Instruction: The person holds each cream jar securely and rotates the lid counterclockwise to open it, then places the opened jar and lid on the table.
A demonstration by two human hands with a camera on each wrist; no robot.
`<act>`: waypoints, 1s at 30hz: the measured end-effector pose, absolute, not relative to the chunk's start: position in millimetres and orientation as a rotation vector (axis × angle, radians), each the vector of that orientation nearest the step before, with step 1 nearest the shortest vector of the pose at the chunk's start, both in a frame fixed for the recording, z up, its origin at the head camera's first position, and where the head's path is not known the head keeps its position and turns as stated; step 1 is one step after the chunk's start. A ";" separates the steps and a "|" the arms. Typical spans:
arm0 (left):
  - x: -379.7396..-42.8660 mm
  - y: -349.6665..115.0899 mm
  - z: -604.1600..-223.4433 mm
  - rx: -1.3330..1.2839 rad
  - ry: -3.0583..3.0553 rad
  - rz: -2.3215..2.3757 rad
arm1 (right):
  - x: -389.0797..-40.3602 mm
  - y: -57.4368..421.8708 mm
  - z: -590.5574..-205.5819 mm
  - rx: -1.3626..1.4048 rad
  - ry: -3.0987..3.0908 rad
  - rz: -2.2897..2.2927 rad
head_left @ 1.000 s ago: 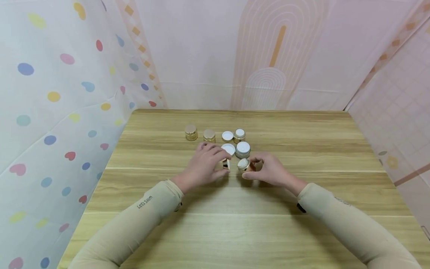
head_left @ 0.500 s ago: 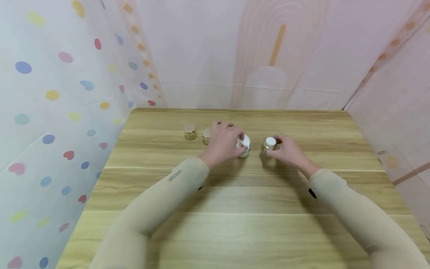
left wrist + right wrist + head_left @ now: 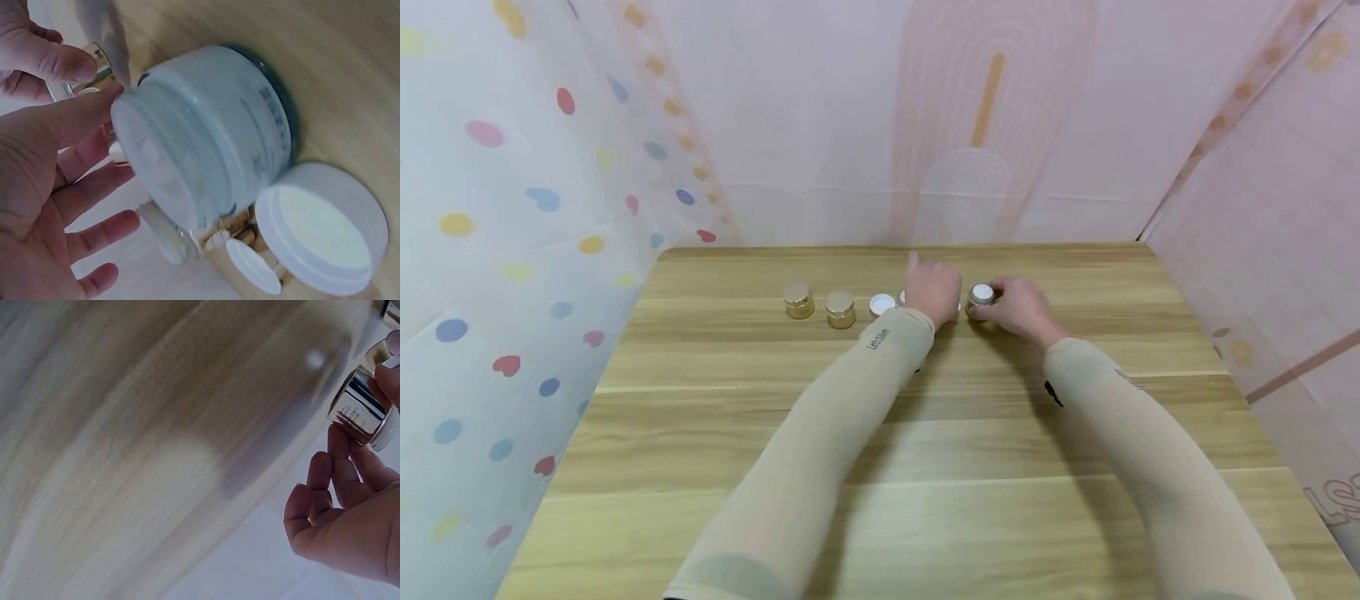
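Observation:
My right hand [image 3: 1019,308] grips a small gold jar [image 3: 980,300] with a white top, held upright at the table; its shiny printed side shows in the right wrist view. Just left of it, my left hand [image 3: 934,292] reaches over the group of jars. In the left wrist view, its thumb and index finger pinch a small gold-edged lid [image 3: 119,153], mostly hidden behind them, while the other fingers spread loosely. A large frosted jar [image 3: 212,131] stands close by the left hand, with a wide white lid [image 3: 325,228] lying beside it.
Two closed gold jars [image 3: 840,309] stand at the left of the group. A smaller upturned lid [image 3: 882,304] and a small jar [image 3: 165,234] lie near the left hand. The wooden table [image 3: 970,500] meets a patterned cloth wall [image 3: 820,125] at the back.
My right hand has carried the gold jar to the back right, down toward the table. My left hand has moved right and back across the jars with the lid. The head view has shifted slightly.

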State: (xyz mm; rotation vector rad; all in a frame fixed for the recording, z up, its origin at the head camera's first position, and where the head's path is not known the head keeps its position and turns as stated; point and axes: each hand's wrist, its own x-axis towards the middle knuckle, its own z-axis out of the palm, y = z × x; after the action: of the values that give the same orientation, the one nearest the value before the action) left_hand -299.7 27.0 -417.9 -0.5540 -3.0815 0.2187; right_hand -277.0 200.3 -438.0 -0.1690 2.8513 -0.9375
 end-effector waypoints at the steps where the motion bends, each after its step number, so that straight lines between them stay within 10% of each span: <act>1: -300.0 27.4 -419.8 -0.537 -3.086 0.214 | -278.8 198.2 -439.2 -0.177 2.856 -0.922; 17: -291.0 -13.9 -409.3 -0.556 -3.149 -0.057 | -272.5 200.1 -444.2 -0.191 2.772 -0.989; 30: -234.4 -122.2 -427.9 0.068 -2.935 -1.246 | -210.6 219.3 -425.5 -0.260 2.799 -1.081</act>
State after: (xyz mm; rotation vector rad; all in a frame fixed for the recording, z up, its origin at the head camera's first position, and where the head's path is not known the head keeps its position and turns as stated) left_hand -234.4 -122.2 -427.9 0.0676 -2.9349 -1.2455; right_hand -210.6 219.3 -425.5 -0.2597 2.7986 -1.0809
